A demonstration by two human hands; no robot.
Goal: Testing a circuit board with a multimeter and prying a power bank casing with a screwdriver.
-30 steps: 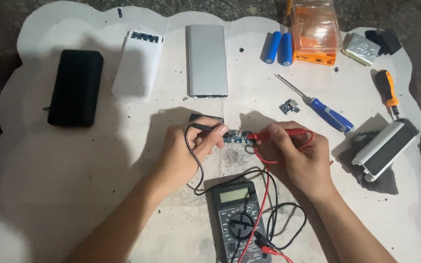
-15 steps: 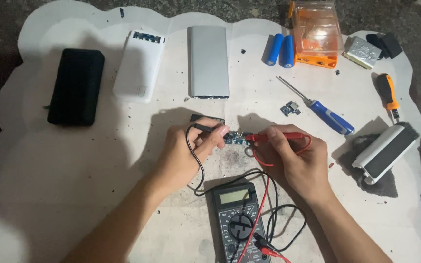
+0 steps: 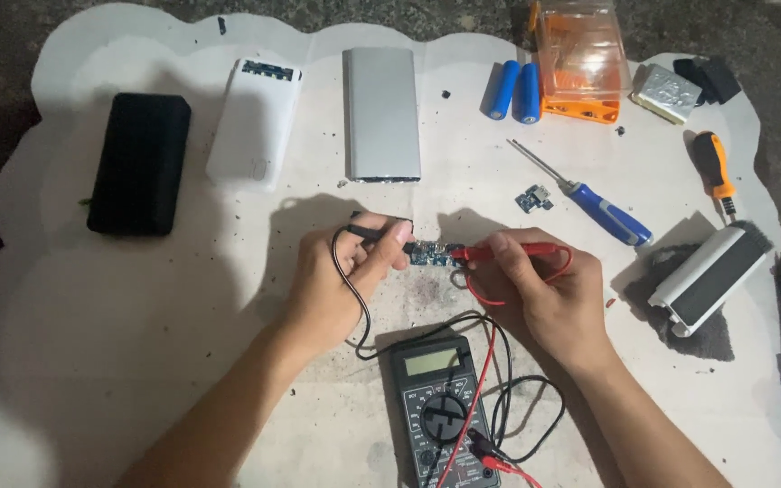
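White board (image 3: 183,298) bears a small circuit board (image 3: 429,254) between both hands; left hand (image 3: 336,280) pinches black probe (image 3: 374,232); right hand (image 3: 549,294) pinches red probe (image 3: 499,252).

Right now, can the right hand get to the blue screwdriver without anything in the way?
Probably yes. The blue screwdriver lies on bare board just beyond the right hand, nothing between them. But that hand is pinching the red probe, so it would need to set that down first.
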